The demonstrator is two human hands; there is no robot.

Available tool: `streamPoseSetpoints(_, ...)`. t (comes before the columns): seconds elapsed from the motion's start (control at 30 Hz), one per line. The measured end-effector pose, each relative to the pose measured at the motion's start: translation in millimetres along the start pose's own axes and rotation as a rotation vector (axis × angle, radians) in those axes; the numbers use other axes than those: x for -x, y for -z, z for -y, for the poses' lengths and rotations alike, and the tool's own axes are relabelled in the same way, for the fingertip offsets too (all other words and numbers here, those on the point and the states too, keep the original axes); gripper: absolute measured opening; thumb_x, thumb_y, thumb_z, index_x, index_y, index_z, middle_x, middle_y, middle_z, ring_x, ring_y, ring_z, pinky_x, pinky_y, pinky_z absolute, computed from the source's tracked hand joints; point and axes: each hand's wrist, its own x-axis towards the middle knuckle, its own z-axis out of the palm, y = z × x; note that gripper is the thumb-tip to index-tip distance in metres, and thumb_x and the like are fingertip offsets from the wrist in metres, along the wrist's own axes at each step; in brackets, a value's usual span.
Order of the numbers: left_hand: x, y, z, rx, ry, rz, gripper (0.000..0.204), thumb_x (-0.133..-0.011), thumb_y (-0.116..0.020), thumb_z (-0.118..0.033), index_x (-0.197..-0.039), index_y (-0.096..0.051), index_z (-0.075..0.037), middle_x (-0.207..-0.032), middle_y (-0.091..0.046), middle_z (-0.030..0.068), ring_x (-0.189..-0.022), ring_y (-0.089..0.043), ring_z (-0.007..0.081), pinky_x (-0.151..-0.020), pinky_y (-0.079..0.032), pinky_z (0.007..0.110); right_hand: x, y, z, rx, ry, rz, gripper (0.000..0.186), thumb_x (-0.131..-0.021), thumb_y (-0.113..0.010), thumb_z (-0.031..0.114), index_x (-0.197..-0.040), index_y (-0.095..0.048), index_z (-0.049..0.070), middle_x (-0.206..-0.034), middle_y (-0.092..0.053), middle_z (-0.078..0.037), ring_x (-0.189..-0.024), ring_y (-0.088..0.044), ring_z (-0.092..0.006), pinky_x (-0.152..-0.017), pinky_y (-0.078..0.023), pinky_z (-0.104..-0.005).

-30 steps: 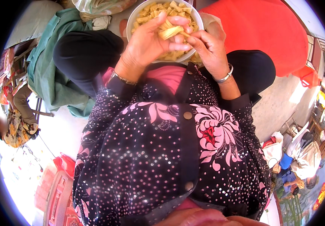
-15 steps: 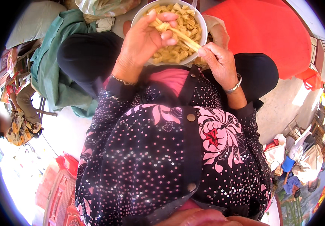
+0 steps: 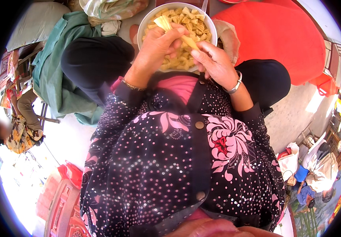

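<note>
A green cloth (image 3: 56, 73) lies left of the person's knee. Next comes the left hand (image 3: 154, 49), thumb and fingers pinching a pale yellow strip (image 3: 163, 23), whose fanned end pokes up past the knuckles. Behind it stands a white bowl (image 3: 215, 33) well filled with yellow folded pieces (image 3: 197, 24); the strip is held above these. The right hand (image 3: 216, 65) grips the strip's lower end between thumb and finger, and a red cloth (image 3: 273, 39) spreads beyond.

Many pieces are in the bowl already; the held one seems only partly worked, and how many are left I cannot tell. Half a second ago the left fingers were looser and the strip stretched longer; now the hands are closer together, the fanned end standing clear.
</note>
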Motion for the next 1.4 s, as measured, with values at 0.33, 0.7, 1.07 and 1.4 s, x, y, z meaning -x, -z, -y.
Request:
streamPoseSetpoints(0.33, 1, 6, -32, 0.160, -0.187, -0.063, 0.015, -0.089, -0.057, -0.018, -0.091, -0.058, -0.003, -0.062, -0.039, -0.0038, -0.046, -0.026, 0.0022, -0.045, -0.028, 0.019, -18, 30, 39, 0.384, 0.337, -0.057, 0.032, -0.093, -0.051, 0.029, -0.077, -0.057, 0.002, -0.060, -0.053, -0.010, -0.052, -0.050, -0.0205, -0.053, -0.040, -0.0311)
streamPoseSetpoints(0.7, -73, -24, -133, -0.069, -0.514, -0.115, 0.018, -0.090, -0.057, -0.020, -0.089, -0.061, -0.002, -0.068, -0.051, -0.0025, -0.052, -0.044, 0.0048, -0.047, -0.036, 0.019, -117, 84, 120, 0.818, 0.681, -0.494, 0.032, -0.091, -0.050, 0.035, -0.077, -0.060, 0.008, -0.058, -0.056, -0.012, -0.055, -0.056, -0.0326, -0.050, -0.042, -0.0401)
streamPoseSetpoints(1.07, -109, 26, -115, -0.559, -0.618, -0.495, 0.023, -0.089, -0.059, -0.025, -0.090, -0.062, -0.002, -0.062, -0.049, -0.0036, -0.048, -0.043, 0.0037, -0.042, -0.031, 0.018, -150, 93, 87, 0.923, 0.457, -0.549, 0.030, -0.090, -0.049, 0.034, -0.080, -0.061, 0.008, -0.069, -0.063, -0.011, -0.066, -0.060, -0.0337, -0.061, -0.046, -0.0436)
streamPoseSetpoints(1.4, -24, 42, 4, -0.668, -0.035, -0.208, 0.035, -0.089, -0.061, -0.028, -0.107, -0.059, 0.002, -0.063, -0.055, 0.0009, -0.047, -0.046, 0.0046, -0.044, -0.040, 0.019, -60, 49, 74, 0.185, 0.618, -0.393, 0.034, -0.094, -0.049, 0.031, -0.078, -0.057, 0.002, -0.057, -0.049, -0.005, -0.052, -0.050, -0.0171, -0.052, -0.040, -0.0308)
